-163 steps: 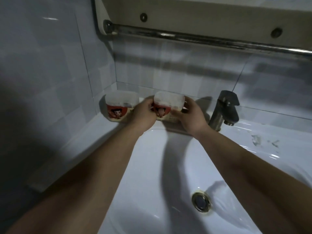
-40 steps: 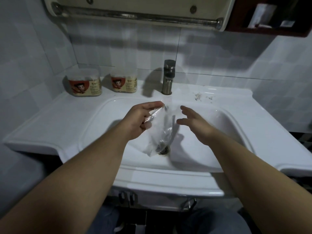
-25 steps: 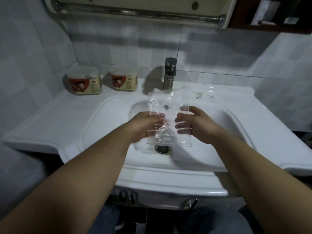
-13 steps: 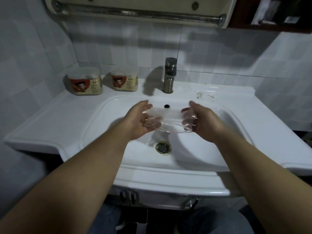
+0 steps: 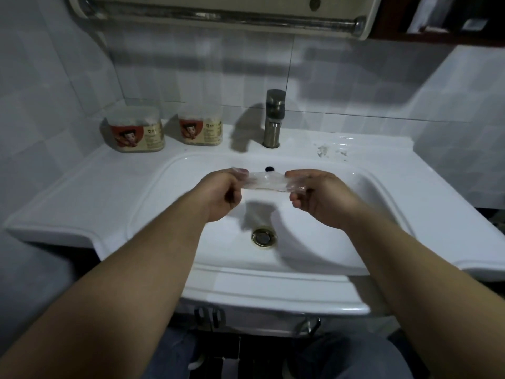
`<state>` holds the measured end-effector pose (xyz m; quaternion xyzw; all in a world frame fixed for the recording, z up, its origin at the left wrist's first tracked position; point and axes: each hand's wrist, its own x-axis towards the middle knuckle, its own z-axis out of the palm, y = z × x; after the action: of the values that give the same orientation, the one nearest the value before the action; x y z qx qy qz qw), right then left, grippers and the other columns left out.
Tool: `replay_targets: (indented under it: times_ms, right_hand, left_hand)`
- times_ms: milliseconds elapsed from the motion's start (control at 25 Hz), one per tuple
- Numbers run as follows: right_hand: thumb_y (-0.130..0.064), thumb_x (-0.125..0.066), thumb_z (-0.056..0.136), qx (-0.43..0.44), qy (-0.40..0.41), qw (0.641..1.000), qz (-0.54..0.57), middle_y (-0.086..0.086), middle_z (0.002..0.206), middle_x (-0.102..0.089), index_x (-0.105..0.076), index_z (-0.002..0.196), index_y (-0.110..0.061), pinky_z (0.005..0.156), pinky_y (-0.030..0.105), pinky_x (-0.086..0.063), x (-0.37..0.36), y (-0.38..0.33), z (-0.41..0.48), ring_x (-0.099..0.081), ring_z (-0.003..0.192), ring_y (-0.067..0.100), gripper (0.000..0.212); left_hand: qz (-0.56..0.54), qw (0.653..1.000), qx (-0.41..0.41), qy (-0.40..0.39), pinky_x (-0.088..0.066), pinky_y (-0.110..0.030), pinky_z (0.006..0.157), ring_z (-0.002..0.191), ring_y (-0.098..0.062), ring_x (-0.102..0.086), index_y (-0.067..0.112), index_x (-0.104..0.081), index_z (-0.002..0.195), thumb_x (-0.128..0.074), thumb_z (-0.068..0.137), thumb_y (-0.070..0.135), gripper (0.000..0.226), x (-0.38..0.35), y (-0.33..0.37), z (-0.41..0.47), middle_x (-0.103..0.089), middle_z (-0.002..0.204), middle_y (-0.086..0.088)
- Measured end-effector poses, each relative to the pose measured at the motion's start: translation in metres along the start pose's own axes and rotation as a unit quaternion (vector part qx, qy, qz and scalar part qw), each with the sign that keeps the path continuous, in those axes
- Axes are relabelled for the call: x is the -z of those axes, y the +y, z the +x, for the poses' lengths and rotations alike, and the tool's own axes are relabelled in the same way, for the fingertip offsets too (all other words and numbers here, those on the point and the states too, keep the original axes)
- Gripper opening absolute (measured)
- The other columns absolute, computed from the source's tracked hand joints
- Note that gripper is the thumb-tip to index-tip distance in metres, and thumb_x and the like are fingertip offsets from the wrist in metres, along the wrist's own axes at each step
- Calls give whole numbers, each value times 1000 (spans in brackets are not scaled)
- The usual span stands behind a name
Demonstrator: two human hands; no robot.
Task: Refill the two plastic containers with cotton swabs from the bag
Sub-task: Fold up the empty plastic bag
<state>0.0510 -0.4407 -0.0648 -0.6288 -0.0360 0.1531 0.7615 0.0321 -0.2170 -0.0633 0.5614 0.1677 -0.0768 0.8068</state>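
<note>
A clear plastic bag (image 5: 266,182), flattened into a narrow strip, is stretched level above the sink basin. My left hand (image 5: 222,194) pinches its left end and my right hand (image 5: 319,196) pinches its right end. I see no swabs inside the bag. Two plastic containers with red cartoon labels stand side by side on the counter at the back left: the left container (image 5: 136,129) and the right container (image 5: 200,128). Both look packed with white cotton swabs.
The white sink (image 5: 341,242) has a brass drain (image 5: 263,236) below the bag. A metal faucet (image 5: 274,117) stands behind the basin. Scuff marks (image 5: 330,151) lie on the counter at the back right. A towel rail (image 5: 218,16) runs overhead.
Both hands left the containers and took up the clear bag. Over the last second the bag went from hanging upright to being folded flat and pulled sideways between my hands.
</note>
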Motion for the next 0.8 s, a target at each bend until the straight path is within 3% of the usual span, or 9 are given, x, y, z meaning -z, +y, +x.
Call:
replay_targets:
  times_ms: [80,160,240,360,480,600,680,800]
  right_hand:
    - [0,-36,96,-22,-5,999,40,18,79,-64,-68,93,7,56,32,-55,2,-2,-1,-61,60,29,33]
    - [-10,-51,99,-27,-11,1000,2,15,81,-64,-66,89,4,57,33,-55,3,-1,-1,-62,62,29,24]
    - [2,-64,93,-7,-10,997,-81,15,86,-59,-65,92,-1,59,32,-55,5,3,-3,-62,65,27,4]
    - [18,-65,83,10,18,990,-140,16,96,-63,-65,112,-3,65,30,-57,7,6,0,-65,75,26,35]
    - [14,-66,83,64,42,967,-244,11,88,-70,-72,89,-6,69,29,-57,5,9,1,-67,78,24,22]
    - [7,-65,84,133,109,923,-344,3,81,-70,-70,72,-20,61,20,-51,-5,8,-3,-67,65,18,30]
    - [7,-64,84,181,99,899,-387,3,89,-69,-71,71,-27,60,13,-49,-17,6,-7,-69,69,15,37]
    - [-7,-72,86,200,12,894,-401,-6,104,-68,-77,84,-34,77,16,-55,-29,13,-10,-70,87,4,27]
  left_hand:
    - [-65,998,12,-15,-52,-21,52,46,-9,-55,6,-64,82,-42,94,-3,26,-1,1,-2,-62,66,-2]
    - [-60,997,9,-40,-56,-27,63,55,-13,-59,4,-65,82,-54,99,12,22,-2,0,-3,-63,71,-5]
    - [29,997,-12,-64,-58,-25,64,69,-15,-57,6,-66,95,-67,95,10,4,-3,-5,-1,-60,81,-7]
    - [238,965,-38,-99,-54,-20,62,74,-14,-60,11,-69,116,-68,88,-6,33,1,-16,3,-67,95,-8]
    - [403,906,-82,-105,-51,-21,67,78,-9,-62,21,-77,100,-74,89,11,15,2,-23,4,-70,90,2]
    - [453,880,-109,-93,-45,-24,71,75,-11,-59,17,-79,90,-75,88,21,6,-1,-24,5,-68,80,3]
    - [426,897,-89,-70,-44,-22,62,65,-14,-57,13,-75,95,-72,89,15,7,-3,-26,7,-66,74,-1]
    - [244,967,-45,-61,-50,-20,54,60,-17,-59,3,-69,97,-57,90,-10,19,-7,-26,7,-67,85,-17]
